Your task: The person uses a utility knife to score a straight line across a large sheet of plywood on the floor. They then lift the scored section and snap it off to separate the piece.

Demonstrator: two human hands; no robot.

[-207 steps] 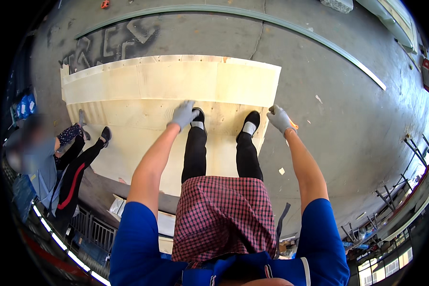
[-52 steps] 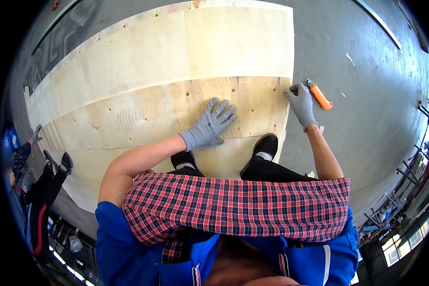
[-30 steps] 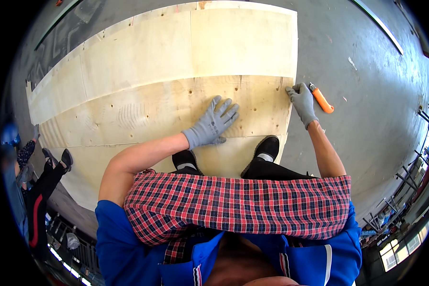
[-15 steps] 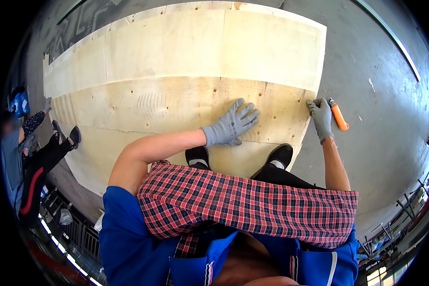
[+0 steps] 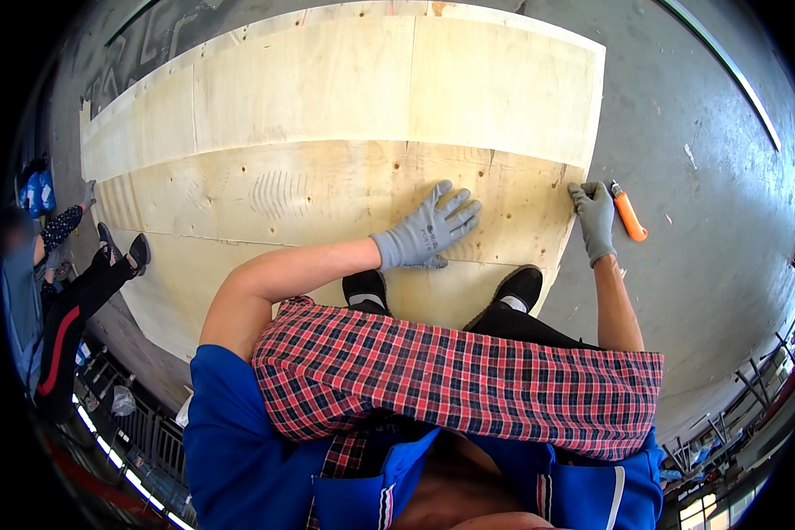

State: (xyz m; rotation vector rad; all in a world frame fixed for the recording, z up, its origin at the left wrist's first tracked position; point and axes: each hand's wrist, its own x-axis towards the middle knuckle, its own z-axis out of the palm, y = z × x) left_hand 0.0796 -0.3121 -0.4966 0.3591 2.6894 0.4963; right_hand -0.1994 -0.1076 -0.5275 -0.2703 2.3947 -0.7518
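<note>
Evidently bracing the plywood sheet [image 5: 327, 177], the left hand [image 5: 424, 231] presses spread and flat, while the right hand [image 5: 594, 216], fingers together at three o'clock, steadies its edge beside an orange cutter [image 5: 629, 215].

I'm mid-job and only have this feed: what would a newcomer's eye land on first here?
First the big pale plywood sheets covering the grey floor, with the person standing on them. Next the two grey-gloved hands: the left hand is spread flat mid-sheet, and the right hand grips the sheet's right edge beside an orange utility knife lying on the concrete. A second person is at the far left edge.
</note>
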